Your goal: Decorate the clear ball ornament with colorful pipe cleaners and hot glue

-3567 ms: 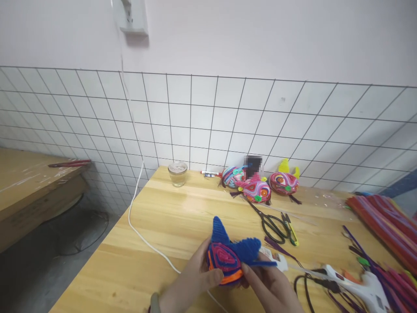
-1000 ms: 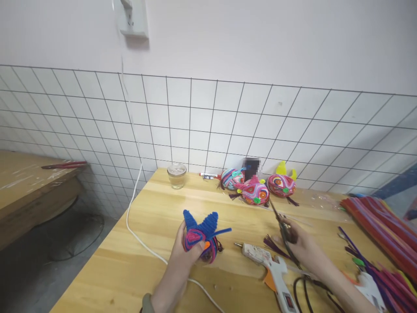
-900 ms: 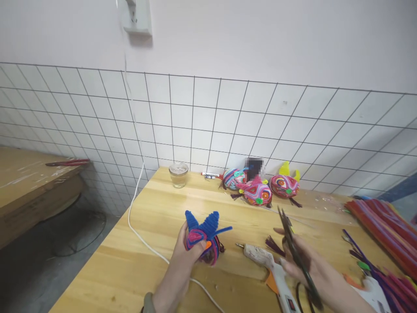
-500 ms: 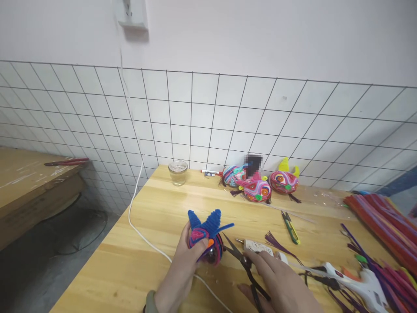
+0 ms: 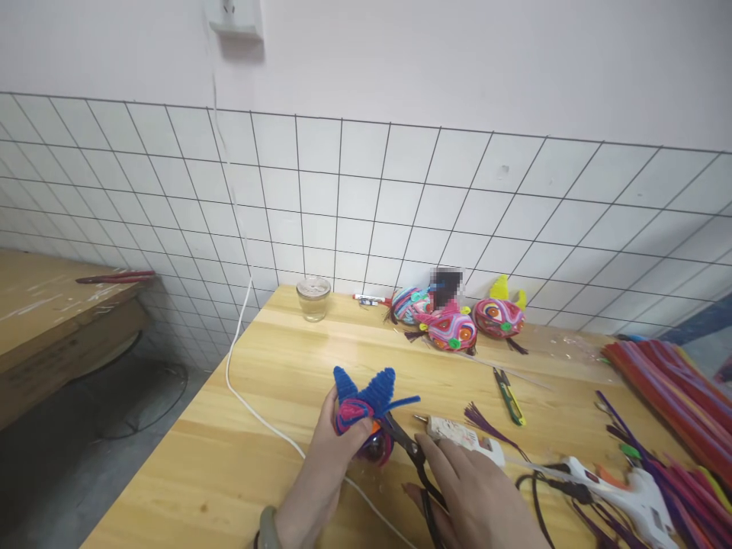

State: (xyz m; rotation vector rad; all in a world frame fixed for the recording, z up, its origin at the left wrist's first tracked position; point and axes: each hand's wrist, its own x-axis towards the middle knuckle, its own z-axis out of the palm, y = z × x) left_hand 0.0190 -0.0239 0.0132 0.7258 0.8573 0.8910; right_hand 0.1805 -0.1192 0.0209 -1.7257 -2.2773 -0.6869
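Note:
My left hand [image 5: 343, 446] is closed around a small ornament wrapped in pipe cleaners [image 5: 354, 412], pink and blue with a dark shiny underside. Two blue ear-like pieces [image 5: 378, 391] stand up from it, and a loose blue pipe cleaner end [image 5: 407, 401] sticks out to the right. My right hand [image 5: 466, 488] grips black-handled scissors [image 5: 412, 448]. Their blades reach the ornament's right side, just under the loose end; the tips are partly hidden against it.
Several finished striped ornaments [image 5: 451, 331] sit near the wall, with a glass of liquid [image 5: 313, 299] to their left. On the right lie yellow-green snips [image 5: 508, 396], a white glue gun [image 5: 634, 492] and a bundle of red pipe cleaners [image 5: 657, 389]. A white cord [image 5: 268, 422] crosses the table.
The scissors have moved left and up to the ornament, and their blades have come closer together. The ornament has shifted slightly to the right in my left hand.

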